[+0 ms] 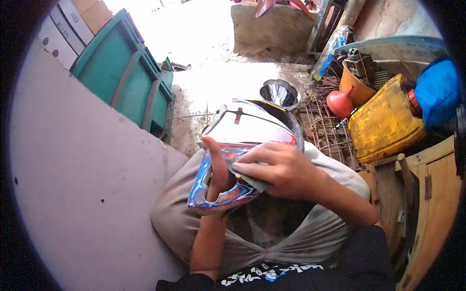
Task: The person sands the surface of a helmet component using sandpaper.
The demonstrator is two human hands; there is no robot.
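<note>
A painted fairing panel [257, 127], white on its upper face with blue and red patches lower down, rests on my lap. My left hand [219, 167] reaches up through an opening in its lower part; the thumb shows, hooked against the panel, while the other fingers are mostly hidden. On the panel's blue-red section, my right hand [279, 167] presses a small grey sheet [253, 183] that looks like sandpaper, its fingers laid over it. Just beyond the panel stands a dark bowl [279, 93] with a scalloped rim and a shiny, reflecting inside.
A pale wall or board [87, 174] runs close along my left, with a green cabinet [121, 72] behind it. To the right are a yellow jerrycan [386, 119], a red funnel [341, 101], a metal grate [323, 128] and a wooden cabinet [439, 189].
</note>
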